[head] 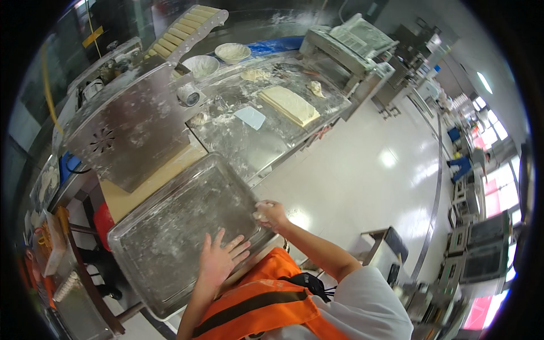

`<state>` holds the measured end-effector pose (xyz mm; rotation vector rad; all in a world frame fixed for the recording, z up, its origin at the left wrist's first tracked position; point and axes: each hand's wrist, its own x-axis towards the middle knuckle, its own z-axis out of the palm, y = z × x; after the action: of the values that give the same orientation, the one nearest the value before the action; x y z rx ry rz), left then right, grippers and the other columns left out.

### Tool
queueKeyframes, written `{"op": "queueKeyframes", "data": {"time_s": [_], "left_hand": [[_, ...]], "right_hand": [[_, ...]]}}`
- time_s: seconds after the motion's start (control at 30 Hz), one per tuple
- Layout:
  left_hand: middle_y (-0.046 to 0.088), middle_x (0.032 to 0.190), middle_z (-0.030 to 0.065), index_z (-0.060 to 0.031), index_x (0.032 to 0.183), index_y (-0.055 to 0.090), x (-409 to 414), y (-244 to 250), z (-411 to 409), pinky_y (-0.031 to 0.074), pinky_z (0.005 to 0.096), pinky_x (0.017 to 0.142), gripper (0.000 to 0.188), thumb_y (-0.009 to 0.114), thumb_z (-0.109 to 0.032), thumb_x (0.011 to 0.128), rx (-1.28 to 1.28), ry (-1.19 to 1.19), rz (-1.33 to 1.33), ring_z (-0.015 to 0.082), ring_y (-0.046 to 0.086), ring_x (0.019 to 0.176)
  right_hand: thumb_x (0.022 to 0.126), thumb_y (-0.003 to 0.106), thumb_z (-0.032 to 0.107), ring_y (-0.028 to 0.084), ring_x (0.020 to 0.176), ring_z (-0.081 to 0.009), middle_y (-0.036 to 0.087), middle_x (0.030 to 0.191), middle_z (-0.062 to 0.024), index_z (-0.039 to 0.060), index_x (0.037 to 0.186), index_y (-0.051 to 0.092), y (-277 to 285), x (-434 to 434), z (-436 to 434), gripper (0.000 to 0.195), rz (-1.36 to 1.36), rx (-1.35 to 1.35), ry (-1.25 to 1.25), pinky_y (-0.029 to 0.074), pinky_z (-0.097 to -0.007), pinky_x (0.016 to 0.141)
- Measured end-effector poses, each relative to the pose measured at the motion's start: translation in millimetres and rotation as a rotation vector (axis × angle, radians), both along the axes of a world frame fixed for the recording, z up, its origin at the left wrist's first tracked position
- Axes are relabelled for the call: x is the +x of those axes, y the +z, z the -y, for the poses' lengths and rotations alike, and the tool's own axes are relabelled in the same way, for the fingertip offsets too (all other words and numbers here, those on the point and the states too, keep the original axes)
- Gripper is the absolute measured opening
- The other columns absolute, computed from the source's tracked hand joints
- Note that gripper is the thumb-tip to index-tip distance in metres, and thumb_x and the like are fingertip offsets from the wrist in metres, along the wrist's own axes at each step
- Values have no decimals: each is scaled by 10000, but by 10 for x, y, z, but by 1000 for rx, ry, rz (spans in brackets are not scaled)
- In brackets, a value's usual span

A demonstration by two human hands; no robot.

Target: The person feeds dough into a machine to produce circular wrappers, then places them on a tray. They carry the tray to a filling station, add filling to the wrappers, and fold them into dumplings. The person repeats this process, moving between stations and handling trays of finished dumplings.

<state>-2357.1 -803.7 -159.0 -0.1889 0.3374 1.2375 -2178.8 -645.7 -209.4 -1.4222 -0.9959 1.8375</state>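
Observation:
A large metal baking tray (182, 238), dusted with flour, lies before me. My left hand (221, 259) is above or on its near part, fingers spread, with nothing in it; whether it touches the tray I cannot tell. At the tray's right edge my right hand (268, 216) has its fingers curled around a pale lump of dough (260, 214). Farther off, a folded slab of dough (291, 104) rests on the floured metal worktop (255, 148), beside a pale blue flat scraper (250, 117). Smaller dough pieces (315, 89) lie near the slab.
A metal machine housing (127, 131) stands beyond the tray, with a roller conveyor (182, 34) behind it. Two floury bowls (232, 52) sit at the worktop's back. Another floury machine (350, 46) stands at its far end. A person (461, 165) is far off at right.

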Motion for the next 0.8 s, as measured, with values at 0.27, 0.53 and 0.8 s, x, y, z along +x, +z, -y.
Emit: {"op": "queueKeyframes", "data": {"time_s": [0.27,0.53,0.8], "left_hand": [[339,1294,241,-67,1296,272,748,-380,-869,320,459,973,560,292,-468,907,-188,426,140,368,411,1128],[471,1166,163,-98,1226,359,1180,-37,-1260,438,416,852,458,342,-427,908,-317,598,-77,309,498,999],[527,1093,140,-69,1182,432,1336,-361,-1755,445,387,837,397,404,-350,902,-406,577,-237,269,515,981]], "right_hand": [[802,564,177,553,581,-212,554,760,-100,36,905,485,-691,778,-2362,191,44,-144,-165,464,-318,473],[745,649,233,544,865,-299,543,949,-152,-10,1145,454,-211,451,-3792,507,304,282,-108,471,-415,741],[643,695,339,500,1031,-346,518,1107,-216,59,1177,479,-453,1208,-4852,640,906,544,-146,383,-402,902]]}}
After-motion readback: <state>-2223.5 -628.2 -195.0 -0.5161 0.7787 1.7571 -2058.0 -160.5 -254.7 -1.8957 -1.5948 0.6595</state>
